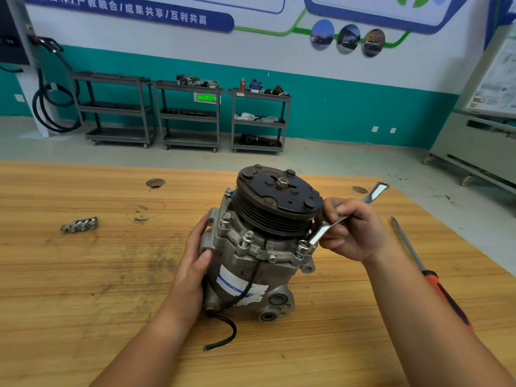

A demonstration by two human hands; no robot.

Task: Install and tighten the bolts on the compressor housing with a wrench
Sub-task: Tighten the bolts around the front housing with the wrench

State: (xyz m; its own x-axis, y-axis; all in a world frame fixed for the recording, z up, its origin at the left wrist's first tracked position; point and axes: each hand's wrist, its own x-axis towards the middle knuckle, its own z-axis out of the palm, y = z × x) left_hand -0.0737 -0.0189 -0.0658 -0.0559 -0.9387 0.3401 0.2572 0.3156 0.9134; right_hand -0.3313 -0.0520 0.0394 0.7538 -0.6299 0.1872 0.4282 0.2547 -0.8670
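- The AC compressor (240, 277) stands on the wooden table (83, 289), near its middle, with its clutch pulley (279, 196) tilted up and away from the person
- The left hand (192, 263) grips the left side of the housing, thumb pressed on the body and fingers curled round a mounting ear
- The right hand (351, 233) is closed round a flat steel wrench (321, 232), fingers folded over its shank just beside the pulley
- The wrench's near end sits on the bolt (303, 245) at the front right corner of the housing flange; its far end sticks out past the knuckles
- Another flange bolt (247, 238) stands upright at the front, between the two hands
- A black cable (223, 328) trails from the housing onto the table
- A small heap of metal fasteners (79, 224) lies well off to the left
- An orange-handled screwdriver (431, 277) lies to the right, beside the right forearm
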